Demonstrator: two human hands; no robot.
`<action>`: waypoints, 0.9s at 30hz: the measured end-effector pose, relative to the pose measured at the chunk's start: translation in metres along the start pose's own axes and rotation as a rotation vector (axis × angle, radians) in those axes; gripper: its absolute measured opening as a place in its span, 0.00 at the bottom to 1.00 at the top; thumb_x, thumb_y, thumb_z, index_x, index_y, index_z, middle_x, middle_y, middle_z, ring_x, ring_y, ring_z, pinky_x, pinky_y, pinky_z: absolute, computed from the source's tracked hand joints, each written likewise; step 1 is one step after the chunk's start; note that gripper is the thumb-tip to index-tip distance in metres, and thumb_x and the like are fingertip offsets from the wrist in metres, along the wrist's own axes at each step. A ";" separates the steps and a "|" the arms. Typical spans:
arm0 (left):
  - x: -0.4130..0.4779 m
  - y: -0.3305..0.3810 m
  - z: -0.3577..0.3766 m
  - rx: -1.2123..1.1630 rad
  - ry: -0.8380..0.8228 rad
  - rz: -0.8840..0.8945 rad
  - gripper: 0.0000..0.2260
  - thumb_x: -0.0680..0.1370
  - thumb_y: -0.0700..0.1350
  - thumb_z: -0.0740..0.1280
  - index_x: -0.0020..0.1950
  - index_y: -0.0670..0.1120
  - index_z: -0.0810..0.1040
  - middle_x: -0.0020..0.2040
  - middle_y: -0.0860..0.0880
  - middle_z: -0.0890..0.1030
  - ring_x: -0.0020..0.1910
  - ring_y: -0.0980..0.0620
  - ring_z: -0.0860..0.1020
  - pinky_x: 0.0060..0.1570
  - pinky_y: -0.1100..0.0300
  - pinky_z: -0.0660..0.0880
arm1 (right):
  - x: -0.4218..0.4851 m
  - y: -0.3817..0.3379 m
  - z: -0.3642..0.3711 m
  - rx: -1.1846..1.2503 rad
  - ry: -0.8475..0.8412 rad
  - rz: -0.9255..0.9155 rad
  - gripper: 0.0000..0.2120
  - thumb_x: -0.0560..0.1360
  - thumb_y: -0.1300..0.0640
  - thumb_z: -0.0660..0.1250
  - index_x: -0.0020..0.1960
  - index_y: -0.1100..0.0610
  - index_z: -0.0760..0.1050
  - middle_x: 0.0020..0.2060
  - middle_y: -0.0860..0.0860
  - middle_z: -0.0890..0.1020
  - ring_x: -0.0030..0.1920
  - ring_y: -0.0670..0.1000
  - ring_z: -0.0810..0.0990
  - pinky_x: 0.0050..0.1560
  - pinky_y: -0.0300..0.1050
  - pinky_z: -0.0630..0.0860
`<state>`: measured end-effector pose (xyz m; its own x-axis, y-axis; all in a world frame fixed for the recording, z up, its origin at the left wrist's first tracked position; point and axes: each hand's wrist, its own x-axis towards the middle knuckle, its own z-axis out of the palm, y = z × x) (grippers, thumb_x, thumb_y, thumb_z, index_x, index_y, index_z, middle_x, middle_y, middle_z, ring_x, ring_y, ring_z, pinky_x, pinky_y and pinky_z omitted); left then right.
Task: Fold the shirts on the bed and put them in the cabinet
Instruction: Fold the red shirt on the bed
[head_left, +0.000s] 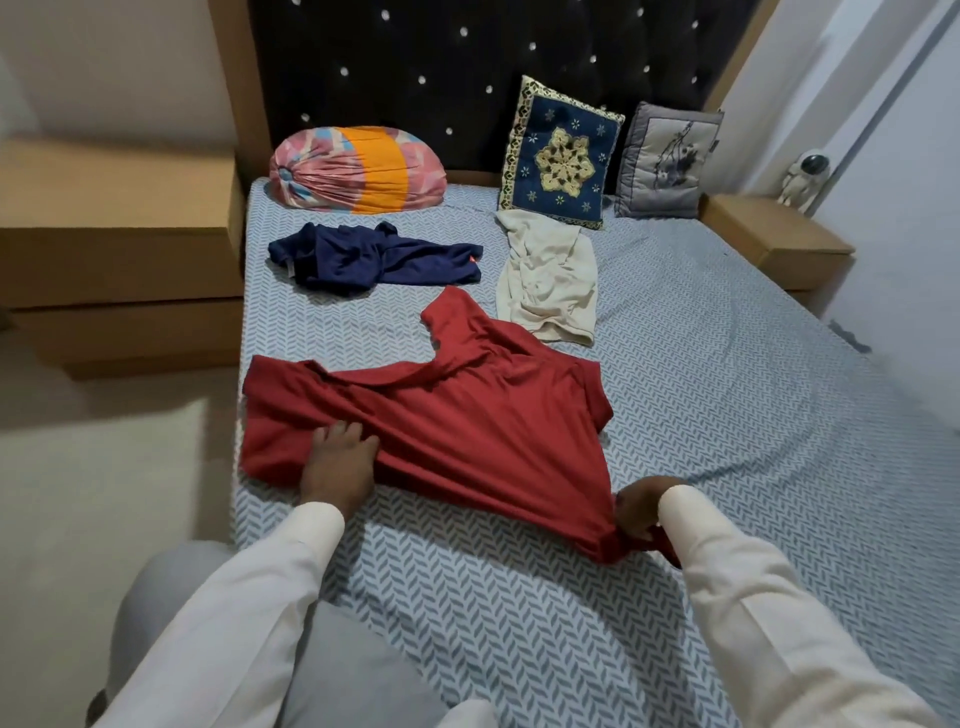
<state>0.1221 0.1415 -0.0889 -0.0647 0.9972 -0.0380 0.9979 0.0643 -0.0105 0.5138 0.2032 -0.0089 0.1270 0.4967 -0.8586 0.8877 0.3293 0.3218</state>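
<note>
The person leans over the near edge of the bed (727, 395), both arms in pale long sleeves reaching forward. The left hand (340, 462) lies palm-down on the near left part of the red shirt (467, 415), wrist straight, its fingers (347, 431) bent and dug into a ridge of the cloth, thumb out to the side along the hem. The right hand (644, 506) is lower and nearer the body, turned inward at the wrist; its fingers (636, 525) are clenched on the shirt's near right corner, drawing that corner into a taut point off the sheet. The rest of the red shirt lies spread on the bed, collar pointing toward the headboard (467, 62).

Beyond it, apart from each other, lie a crumpled navy shirt (374, 260) on the left and a crumpled cream shirt (548, 280) on the right. A striped bolster (358, 169), a blue cushion (563, 153) and a grey cushion (667, 158) sit against the headboard.
</note>
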 end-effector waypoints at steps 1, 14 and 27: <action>-0.003 -0.001 0.001 0.047 0.018 0.002 0.15 0.74 0.47 0.64 0.60 0.52 0.79 0.57 0.48 0.79 0.60 0.43 0.73 0.59 0.48 0.65 | 0.002 0.002 0.005 0.049 0.006 0.006 0.23 0.70 0.65 0.63 0.64 0.66 0.76 0.47 0.62 0.82 0.37 0.56 0.78 0.45 0.49 0.80; -0.052 -0.058 -0.012 -0.435 0.372 -0.256 0.14 0.64 0.40 0.64 0.49 0.47 0.75 0.45 0.43 0.77 0.45 0.38 0.77 0.42 0.47 0.74 | 0.011 -0.094 0.016 0.417 0.526 -0.311 0.13 0.64 0.53 0.75 0.45 0.47 0.73 0.50 0.50 0.79 0.50 0.54 0.78 0.44 0.43 0.72; -0.070 -0.070 -0.018 -0.457 0.303 -0.270 0.11 0.73 0.38 0.64 0.51 0.51 0.79 0.47 0.46 0.81 0.47 0.40 0.78 0.42 0.49 0.78 | 0.010 -0.045 0.021 0.674 0.833 -0.054 0.07 0.72 0.56 0.60 0.46 0.56 0.76 0.49 0.59 0.81 0.52 0.60 0.81 0.45 0.46 0.70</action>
<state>0.0570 0.0683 -0.0675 -0.3779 0.9056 0.1926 0.8532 0.2598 0.4522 0.4841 0.1769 -0.0405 -0.0355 0.9699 -0.2409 0.9767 -0.0173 -0.2139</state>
